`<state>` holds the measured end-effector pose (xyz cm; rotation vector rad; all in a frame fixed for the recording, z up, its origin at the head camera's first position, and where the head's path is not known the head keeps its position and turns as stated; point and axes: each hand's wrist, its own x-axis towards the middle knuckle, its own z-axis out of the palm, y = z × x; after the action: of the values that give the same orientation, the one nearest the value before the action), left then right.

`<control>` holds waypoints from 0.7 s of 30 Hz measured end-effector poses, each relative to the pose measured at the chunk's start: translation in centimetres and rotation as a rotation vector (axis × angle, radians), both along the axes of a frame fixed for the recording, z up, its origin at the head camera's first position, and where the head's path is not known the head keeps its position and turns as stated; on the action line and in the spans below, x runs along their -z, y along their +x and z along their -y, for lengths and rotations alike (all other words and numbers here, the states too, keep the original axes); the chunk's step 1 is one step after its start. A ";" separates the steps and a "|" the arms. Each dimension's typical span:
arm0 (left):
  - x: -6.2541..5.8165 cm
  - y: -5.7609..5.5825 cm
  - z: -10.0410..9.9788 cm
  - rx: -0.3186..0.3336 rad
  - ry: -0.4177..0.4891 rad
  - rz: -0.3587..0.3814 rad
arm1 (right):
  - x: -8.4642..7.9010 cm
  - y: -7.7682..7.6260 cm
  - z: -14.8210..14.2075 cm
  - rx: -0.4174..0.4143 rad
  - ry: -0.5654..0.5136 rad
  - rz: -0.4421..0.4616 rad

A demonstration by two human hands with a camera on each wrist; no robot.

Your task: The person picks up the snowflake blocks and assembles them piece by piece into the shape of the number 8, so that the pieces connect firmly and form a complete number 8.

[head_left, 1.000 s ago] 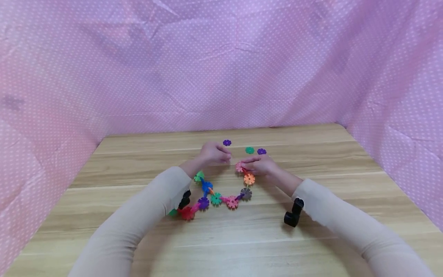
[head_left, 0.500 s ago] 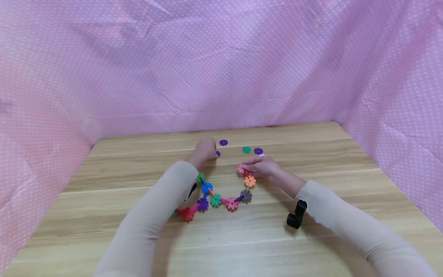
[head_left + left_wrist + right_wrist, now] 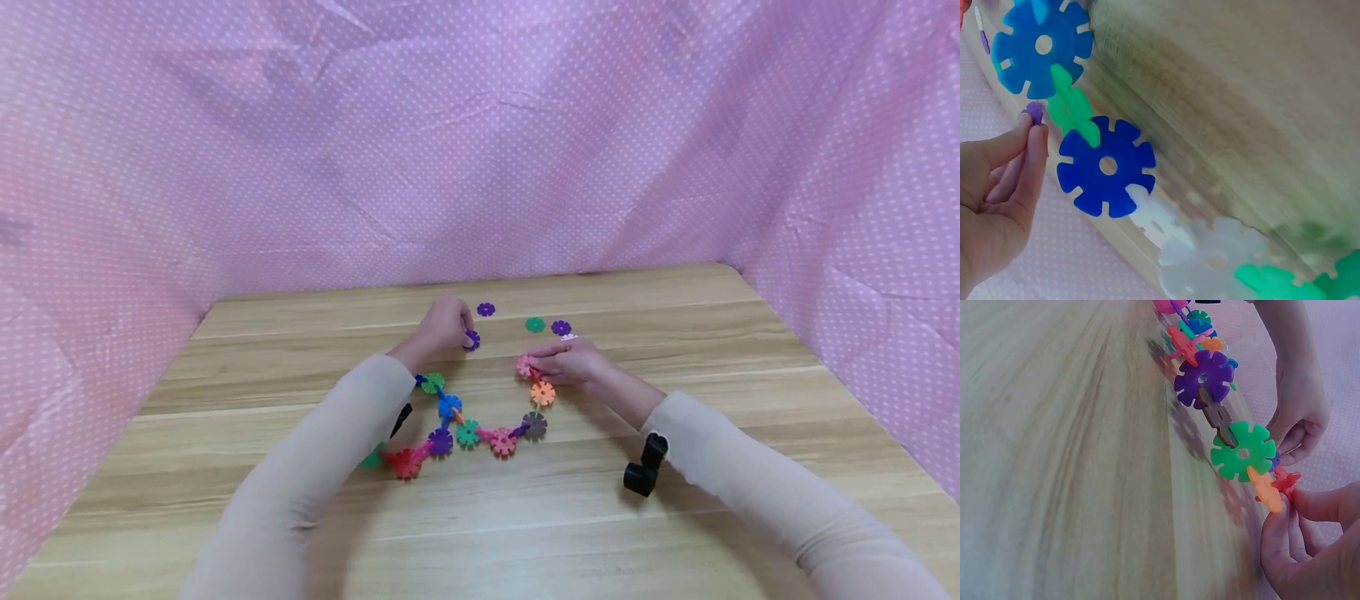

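My left hand (image 3: pixel 448 323) pinches a loose purple notched flower-shaped disc (image 3: pixel 472 340) between thumb and fingers. In the left wrist view that disc (image 3: pixel 1035 113) appears edge-on at the fingertips. A chain of interlocked flower discs in many colours curves across the table, with a pink disc (image 3: pixel 504 442) near its front. My right hand (image 3: pixel 572 362) grips the chain's far right end, around a pink disc (image 3: pixel 524 365) beside an orange disc (image 3: pixel 542 393). In the right wrist view its fingers hold a red disc (image 3: pixel 1286 481), joined to an orange one (image 3: pixel 1265 489). My left sleeve hides part of the chain.
Loose discs lie behind the hands: a purple one (image 3: pixel 486 309), a green one (image 3: pixel 535 325) and another purple one (image 3: pixel 561 327). A white disc (image 3: pixel 570 337) sits partly behind the right hand. Pink dotted cloth (image 3: pixel 480 167) surrounds the wooden table (image 3: pixel 570 533).
My left hand has gone from empty to pinching a purple disc, first moving left and away, then drawing slightly back. The right hand keeps its grip on the chain's end.
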<state>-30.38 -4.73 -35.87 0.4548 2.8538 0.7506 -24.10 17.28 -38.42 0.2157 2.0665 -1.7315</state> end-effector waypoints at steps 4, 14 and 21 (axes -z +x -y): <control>-0.1 0.9 0.2 0.053 0.140 0.090 | 0.0 0.1 0.1 0.001 0.025 -0.001; -0.2 3.1 -0.7 0.229 0.184 -0.025 | 0.0 0.0 0.2 0.006 -0.013 -0.004; -0.3 3.6 -1.1 0.259 0.144 -0.077 | -0.2 0.0 0.4 0.005 -0.009 -0.005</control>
<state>-26.73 -3.60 -35.61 0.8705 2.7430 0.9075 -24.07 16.90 -38.25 0.2141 2.0632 -1.7454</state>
